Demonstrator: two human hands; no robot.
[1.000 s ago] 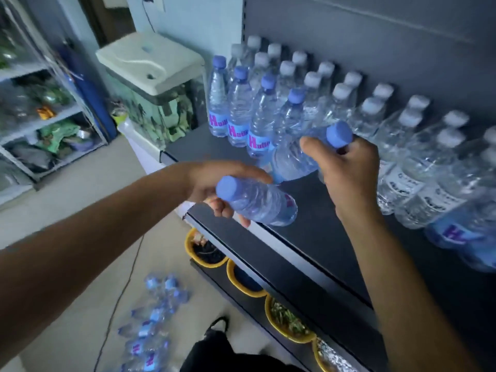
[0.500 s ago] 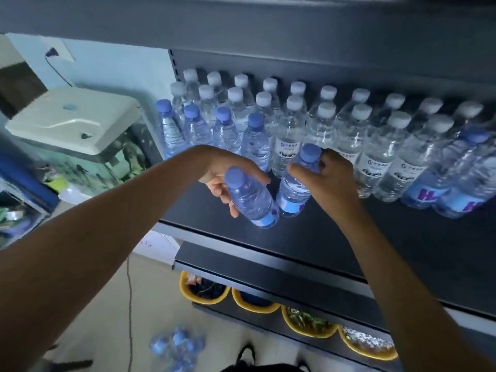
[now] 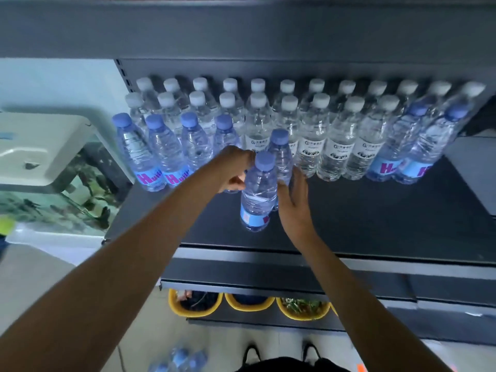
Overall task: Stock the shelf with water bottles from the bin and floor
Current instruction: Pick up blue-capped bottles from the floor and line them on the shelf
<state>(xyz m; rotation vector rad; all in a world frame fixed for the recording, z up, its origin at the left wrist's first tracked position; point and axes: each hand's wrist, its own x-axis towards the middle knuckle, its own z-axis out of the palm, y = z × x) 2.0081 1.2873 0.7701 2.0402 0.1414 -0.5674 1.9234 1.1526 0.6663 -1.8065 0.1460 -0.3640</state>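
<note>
Head camera looks down at a blue-capped water bottle (image 3: 258, 193) standing upright on the dark shelf (image 3: 375, 218), near the front of the stocked rows. The left hand (image 3: 233, 170) curls round its upper body; the right hand (image 3: 294, 202) lies flat and unclenched against its side. Thin, crinkly plastic, probably heavy with water: best grasped mid-body. Neighbouring blue labels show a pink "H".

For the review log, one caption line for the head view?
Both hands, left hand and right hand, stand two blue-capped bottles upright on the dark shelf.
</note>
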